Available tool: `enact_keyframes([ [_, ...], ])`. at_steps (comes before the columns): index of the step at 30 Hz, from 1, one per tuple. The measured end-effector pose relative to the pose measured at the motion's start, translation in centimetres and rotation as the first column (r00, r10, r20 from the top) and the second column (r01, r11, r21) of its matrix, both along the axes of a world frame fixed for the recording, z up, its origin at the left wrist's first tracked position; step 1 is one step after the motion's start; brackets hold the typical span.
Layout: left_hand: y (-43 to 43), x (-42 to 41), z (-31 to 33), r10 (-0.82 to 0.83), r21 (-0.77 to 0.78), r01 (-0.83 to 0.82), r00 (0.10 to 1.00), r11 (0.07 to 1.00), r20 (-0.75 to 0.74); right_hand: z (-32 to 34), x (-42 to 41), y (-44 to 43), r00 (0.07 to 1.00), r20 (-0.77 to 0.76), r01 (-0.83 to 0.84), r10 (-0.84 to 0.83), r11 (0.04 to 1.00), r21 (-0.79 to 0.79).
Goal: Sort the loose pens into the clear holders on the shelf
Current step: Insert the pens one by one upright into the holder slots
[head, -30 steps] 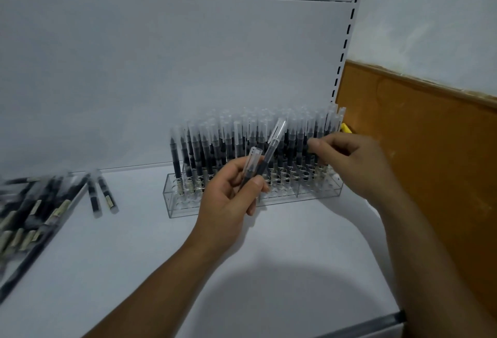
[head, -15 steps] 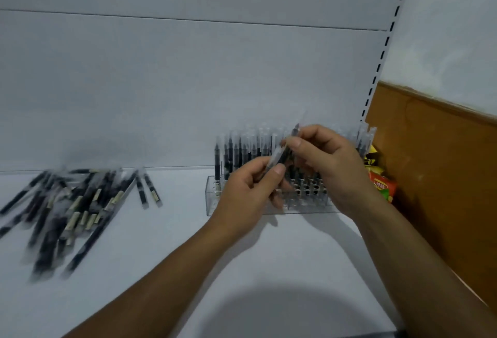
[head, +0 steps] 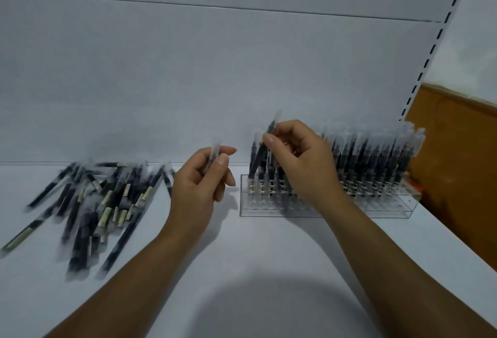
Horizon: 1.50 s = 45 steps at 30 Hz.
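A clear holder [head: 387,207] stands on the white shelf, packed with several upright dark pens with clear caps. My right hand [head: 301,165] pinches one dark pen [head: 258,157] by its upper part; the pen tilts, its lower end at the holder's left end. My left hand [head: 200,181] is apart from it, to the left of the holder, gripping another pen [head: 213,153] upright between thumb and fingers. A loose pile of pens [head: 96,206] lies flat on the shelf at the left.
The white shelf [head: 269,257] carries everything, with a white back panel behind. A brown wooden board [head: 457,176] closes off the right side, next to a slotted upright. Small colourful packaging [head: 415,190] shows behind the holder's right end.
My hands have separated: the right one took a pen from the left and carried it to the holder's left end. The view shifted, bringing the loose pile further in.
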<state>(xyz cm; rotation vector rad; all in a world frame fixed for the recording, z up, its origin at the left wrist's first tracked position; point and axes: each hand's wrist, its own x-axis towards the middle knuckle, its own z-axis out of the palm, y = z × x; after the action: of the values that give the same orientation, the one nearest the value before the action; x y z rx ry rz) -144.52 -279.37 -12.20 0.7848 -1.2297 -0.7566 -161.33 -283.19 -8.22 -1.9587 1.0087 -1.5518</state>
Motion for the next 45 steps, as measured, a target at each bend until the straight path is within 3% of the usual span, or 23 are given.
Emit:
enact_keyframes([
  [3,0.0,-0.6,-0.2,-0.041,-0.009,0.041,0.999,0.999,0.034,-0.5,-0.2,-0.4,0.998,-0.049,0.049,-0.050,0.999,-0.022],
  [7,0.2,-0.6,-0.3,-0.043,0.001,0.043,0.998,0.999,0.040,-1.0,0.1,-0.3,0.962,-0.241,0.107,-0.128,0.990,-0.096],
  [11,0.3,-0.5,-0.3,-0.041,0.004,0.040,0.996,0.999,0.082,-1.6,0.3,-0.1,0.906,-0.407,0.127,-0.118,0.992,-0.004],
  [14,0.3,-0.6,-0.4,-0.016,0.015,0.015,0.992,1.000,0.122,-1.7,-0.4,0.4,0.890,-0.433,0.157,-0.141,0.988,0.002],
  [17,0.3,-0.5,-0.6,0.041,0.008,-0.043,0.979,0.999,0.198,-1.6,-1.0,1.2,0.937,-0.318,0.130,-0.143,0.990,-0.063],
  [21,0.6,-0.8,-0.9,0.069,-0.008,-0.071,0.925,0.997,0.373,-1.7,0.1,2.4,0.972,-0.218,-0.099,0.089,0.995,-0.034],
  [25,1.0,-1.2,-1.1,0.099,-0.049,-0.086,0.867,0.995,0.488,-2.0,1.0,2.8,0.973,-0.142,-0.179,0.182,0.983,0.036],
  [27,0.9,-1.3,-0.9,0.147,-0.083,-0.122,0.850,0.989,0.506,-1.7,0.8,2.7,0.982,-0.023,-0.186,0.188,0.981,0.057],
  [30,0.4,-0.8,-1.0,0.281,-0.100,-0.267,0.831,0.959,0.481,-0.5,-0.2,2.3,0.946,0.290,-0.191,0.146,0.973,0.133],
  [33,0.1,-0.3,-1.6,0.209,0.077,-0.287,0.832,0.955,0.514,0.5,-1.4,1.8,0.887,0.455,-0.161,0.083,0.978,0.135],
  [37,0.0,-0.7,-2.0,0.023,0.303,-0.208,0.856,0.930,0.517,0.4,-1.9,1.6,0.906,0.423,-0.039,0.012,0.998,0.056],
  [40,-0.1,-1.0,-1.9,-0.005,0.361,-0.174,0.896,0.916,0.443,0.2,-2.0,1.4,0.948,0.317,0.032,-0.016,0.998,-0.046],
  [43,0.1,-1.2,-1.8,-0.056,0.408,-0.063,0.961,0.911,0.272,0.0,-1.7,1.1,0.978,0.205,0.045,-0.025,0.994,-0.095],
  [45,0.2,-1.3,-1.6,-0.054,0.398,-0.066,0.957,0.915,0.284,-0.1,-1.5,0.8,0.988,0.151,0.051,-0.033,0.992,-0.112],
])
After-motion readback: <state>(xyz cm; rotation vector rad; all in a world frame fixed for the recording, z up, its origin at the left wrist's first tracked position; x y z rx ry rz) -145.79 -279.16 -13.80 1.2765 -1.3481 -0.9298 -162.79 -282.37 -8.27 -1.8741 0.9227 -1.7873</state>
